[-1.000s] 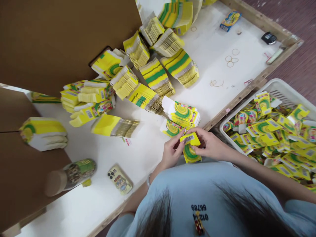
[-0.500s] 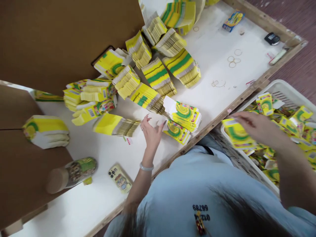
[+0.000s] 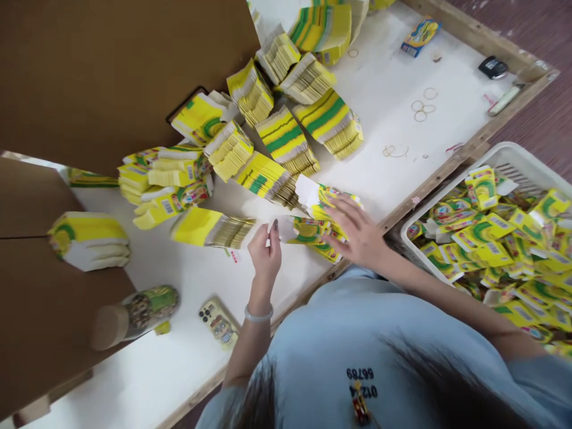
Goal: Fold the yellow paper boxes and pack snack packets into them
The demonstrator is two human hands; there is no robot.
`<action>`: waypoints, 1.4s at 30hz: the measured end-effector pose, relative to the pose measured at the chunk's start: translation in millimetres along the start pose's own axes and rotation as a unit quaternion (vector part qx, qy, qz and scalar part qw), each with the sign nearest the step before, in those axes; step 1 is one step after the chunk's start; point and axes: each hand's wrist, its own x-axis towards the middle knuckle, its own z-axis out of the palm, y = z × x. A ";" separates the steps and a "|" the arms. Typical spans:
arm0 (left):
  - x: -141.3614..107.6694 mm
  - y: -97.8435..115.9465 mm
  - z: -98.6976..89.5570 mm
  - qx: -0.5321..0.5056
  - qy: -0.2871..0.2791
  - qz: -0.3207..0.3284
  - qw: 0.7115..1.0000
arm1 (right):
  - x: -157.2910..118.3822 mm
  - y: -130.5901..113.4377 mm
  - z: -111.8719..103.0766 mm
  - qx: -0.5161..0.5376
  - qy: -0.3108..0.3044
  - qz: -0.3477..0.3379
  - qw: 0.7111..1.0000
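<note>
My left hand point(image 3: 267, 253) is closed, thumb and fingers pinched on the white end of a yellow-green carton point(image 3: 308, 229) low in front of me. My right hand point(image 3: 360, 235) lies over the printed part of the cartons with its fingers spread, touching them. Under and beyond it is a pile of flattened cartons with a white flap point(image 3: 307, 192). Left of my left hand a fanned row of flat cartons point(image 3: 208, 227) lies on the white table point(image 3: 379, 113).
More carton stacks point(image 3: 286, 137) lie farther back. At the right stands a white basket point(image 3: 527, 158) full of small cartons. A jar point(image 3: 149, 307), a phone point(image 3: 218, 322), a blue box point(image 3: 420, 37) and rubber bands point(image 3: 420, 110) are on the table.
My right hand has come from the basket, where it held a yellow carton, to the cartons on the table. That carton has left the hand. My left hand has closed from open fingers.
</note>
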 end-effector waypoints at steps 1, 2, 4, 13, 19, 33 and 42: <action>-3.4 9.6 -3.8 -0.030 0.002 -0.013 0.999 | 4.0 -8.1 13.9 0.028 0.005 -0.013 1.000; -6.7 18.7 -6.7 -0.055 0.003 -0.023 0.998 | 6.8 -14.8 24.4 0.048 0.008 -0.021 0.999; -13.3 33.5 -8.9 -0.097 0.014 -0.031 0.995 | 10.0 -23.3 34.9 0.065 0.020 -0.034 0.997; -49.6 45.1 49.0 -0.319 -0.263 0.039 0.910 | 10.1 -32.3 11.3 0.146 0.159 0.059 0.975; -61.2 43.4 57.2 -0.335 -0.196 -0.080 0.918 | 0.4 -34.7 8.8 0.219 0.136 0.151 0.954; -80.2 54.8 42.8 -0.409 -0.211 -0.203 0.865 | -37.1 -20.4 -10.8 0.313 -0.022 0.218 0.924; -73.6 48.8 52.0 -0.424 -0.164 -0.168 0.875 | -56.5 -11.3 0.9 0.245 -0.037 0.176 0.953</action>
